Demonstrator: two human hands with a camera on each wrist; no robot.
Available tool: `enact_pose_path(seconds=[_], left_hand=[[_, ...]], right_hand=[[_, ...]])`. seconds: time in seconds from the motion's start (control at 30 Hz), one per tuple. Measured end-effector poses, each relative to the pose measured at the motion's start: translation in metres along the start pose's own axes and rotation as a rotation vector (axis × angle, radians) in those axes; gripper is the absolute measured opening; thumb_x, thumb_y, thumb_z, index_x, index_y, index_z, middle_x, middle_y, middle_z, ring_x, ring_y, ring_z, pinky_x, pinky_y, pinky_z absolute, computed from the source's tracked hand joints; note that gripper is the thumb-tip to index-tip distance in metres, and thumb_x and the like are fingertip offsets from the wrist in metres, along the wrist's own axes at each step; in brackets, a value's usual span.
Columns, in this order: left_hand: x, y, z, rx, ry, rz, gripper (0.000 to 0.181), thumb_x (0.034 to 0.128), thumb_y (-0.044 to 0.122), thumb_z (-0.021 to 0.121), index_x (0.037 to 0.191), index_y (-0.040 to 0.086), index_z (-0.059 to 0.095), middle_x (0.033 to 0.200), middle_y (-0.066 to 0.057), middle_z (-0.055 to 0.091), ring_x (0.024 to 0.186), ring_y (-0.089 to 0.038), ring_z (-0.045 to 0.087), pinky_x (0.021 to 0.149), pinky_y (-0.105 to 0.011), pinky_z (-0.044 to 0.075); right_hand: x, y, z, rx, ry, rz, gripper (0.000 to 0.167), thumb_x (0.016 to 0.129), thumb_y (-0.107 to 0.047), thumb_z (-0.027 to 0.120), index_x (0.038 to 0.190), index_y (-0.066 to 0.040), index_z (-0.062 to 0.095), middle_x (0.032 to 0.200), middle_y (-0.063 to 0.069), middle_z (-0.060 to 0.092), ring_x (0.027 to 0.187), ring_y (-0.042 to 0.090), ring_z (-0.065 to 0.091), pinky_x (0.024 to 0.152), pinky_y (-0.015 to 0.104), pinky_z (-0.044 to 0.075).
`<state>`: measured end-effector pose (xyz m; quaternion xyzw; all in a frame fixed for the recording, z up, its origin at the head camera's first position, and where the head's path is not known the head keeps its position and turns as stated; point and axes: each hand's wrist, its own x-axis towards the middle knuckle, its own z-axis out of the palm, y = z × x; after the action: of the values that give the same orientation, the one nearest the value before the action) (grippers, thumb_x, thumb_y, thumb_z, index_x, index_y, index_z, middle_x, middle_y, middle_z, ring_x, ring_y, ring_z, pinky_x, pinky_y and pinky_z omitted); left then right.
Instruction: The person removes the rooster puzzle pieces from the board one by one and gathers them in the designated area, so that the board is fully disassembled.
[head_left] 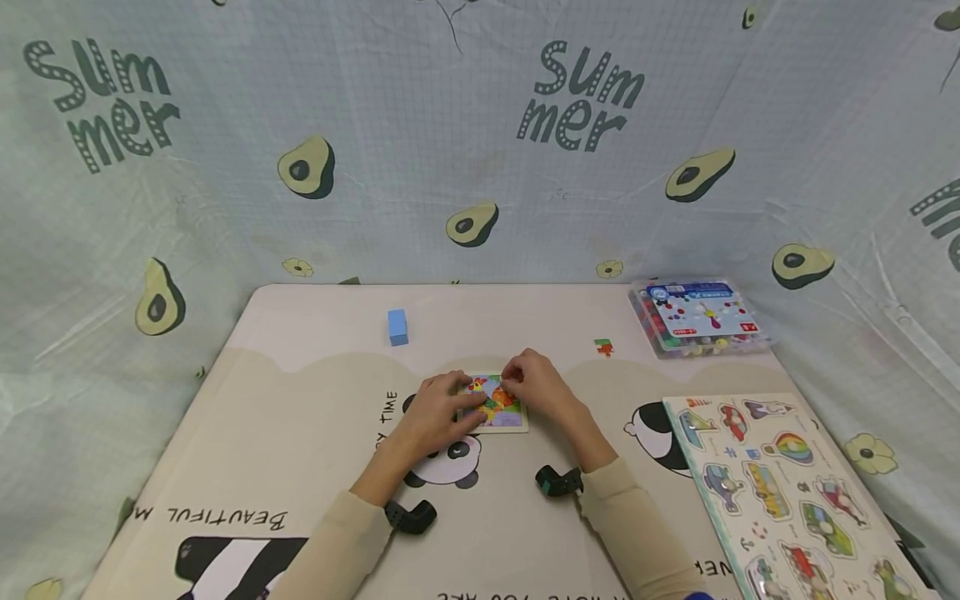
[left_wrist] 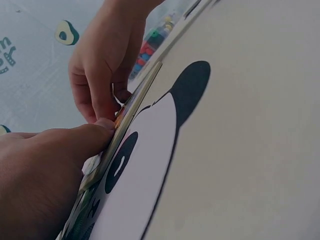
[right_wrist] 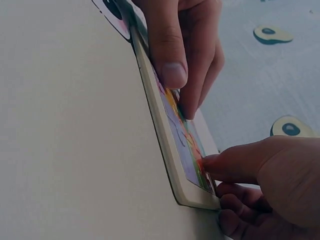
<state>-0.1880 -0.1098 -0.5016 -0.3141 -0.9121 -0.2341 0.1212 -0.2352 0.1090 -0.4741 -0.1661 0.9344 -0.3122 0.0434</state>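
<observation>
On the table (head_left: 322, 400), the puzzle (head_left: 507, 418) lies near the middle, left hand (head_left: 437, 410) over its left side, right hand (head_left: 542, 385) at its far right corner. Toward the far edge, a block (head_left: 397, 327) sits behind-left; a loose piece (head_left: 604, 347) lies behind-right, left of the far right corner's bead box (head_left: 705, 318). A picture board (head_left: 795, 500) flanks the right edge.

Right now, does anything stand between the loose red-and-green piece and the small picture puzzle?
In the head view, yes: the right hand sits at the upper right of the picture puzzle, across the line from the red-and-green piece. Nothing else visible lies between.
</observation>
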Motion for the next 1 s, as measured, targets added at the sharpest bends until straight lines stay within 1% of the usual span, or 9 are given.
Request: enact_pose_path(seconds=[0.2, 0.4, 0.6, 0.73, 0.9, 1.0], left_hand=[[-0.0005, 0.0007, 0.0002, 0.007, 0.006, -0.001, 0.032, 0.0907, 0.037, 0.073, 0.116, 0.019, 0.077, 0.124, -0.014, 0.064, 0.117, -0.032, 0.062, 0.103, -0.055, 0.044], [0.0, 0.0013, -0.0002, 0.005, 0.006, -0.003, 0.031, 0.0917, 0.037, 0.071, 0.116, 0.018, 0.077, 0.124, -0.014, 0.064, 0.117, -0.032, 0.061, 0.103, -0.056, 0.044], [0.0003, 0.0017, -0.0006, 0.006, -0.005, -0.014, 0.032, 0.0922, 0.038, 0.071, 0.117, 0.019, 0.077, 0.125, -0.013, 0.064, 0.118, -0.032, 0.061, 0.105, -0.056, 0.043], [0.0007, 0.0018, -0.0008, 0.008, -0.015, -0.024, 0.032, 0.0928, 0.039, 0.07, 0.118, 0.02, 0.076, 0.126, -0.012, 0.063, 0.12, -0.032, 0.06, 0.105, -0.055, 0.043], [0.0006, 0.0014, -0.0003, 0.005, -0.014, -0.026, 0.032, 0.0927, 0.038, 0.07, 0.118, 0.019, 0.076, 0.126, -0.012, 0.063, 0.119, -0.032, 0.06, 0.105, -0.056, 0.042], [0.0002, 0.0016, -0.0005, 0.001, -0.01, -0.025, 0.032, 0.0923, 0.037, 0.07, 0.118, 0.019, 0.076, 0.125, -0.012, 0.063, 0.119, -0.032, 0.06, 0.105, -0.056, 0.043]], right_hand=[[-0.0002, -0.0002, 0.0003, -0.025, -0.033, -0.006, 0.008, 0.092, -0.013, 0.071, 0.093, -0.005, 0.072, 0.094, 0.007, 0.06, 0.084, 0.017, 0.055, 0.08, 0.033, 0.05], [-0.0003, -0.0011, 0.0022, -0.035, -0.06, -0.009, 0.008, 0.095, -0.011, 0.068, 0.095, -0.002, 0.068, 0.095, 0.008, 0.058, 0.084, 0.017, 0.053, 0.081, 0.034, 0.05], [-0.0003, 0.0002, 0.002, -0.007, -0.069, 0.01, 0.009, 0.096, -0.011, 0.066, 0.097, -0.002, 0.066, 0.096, 0.009, 0.057, 0.085, 0.017, 0.053, 0.08, 0.033, 0.049], [-0.0003, 0.002, 0.0003, 0.022, -0.069, 0.014, 0.01, 0.096, -0.013, 0.067, 0.098, -0.004, 0.067, 0.095, 0.007, 0.061, 0.084, 0.016, 0.054, 0.079, 0.032, 0.05], [-0.0005, 0.0033, -0.0022, 0.061, -0.059, 0.011, 0.012, 0.095, -0.017, 0.068, 0.099, -0.006, 0.069, 0.091, 0.004, 0.067, 0.082, 0.014, 0.057, 0.077, 0.03, 0.051], [-0.0005, 0.0037, -0.0024, 0.076, -0.045, 0.006, 0.013, 0.094, -0.018, 0.069, 0.1, -0.007, 0.069, 0.09, 0.003, 0.068, 0.082, 0.013, 0.058, 0.078, 0.03, 0.051]])
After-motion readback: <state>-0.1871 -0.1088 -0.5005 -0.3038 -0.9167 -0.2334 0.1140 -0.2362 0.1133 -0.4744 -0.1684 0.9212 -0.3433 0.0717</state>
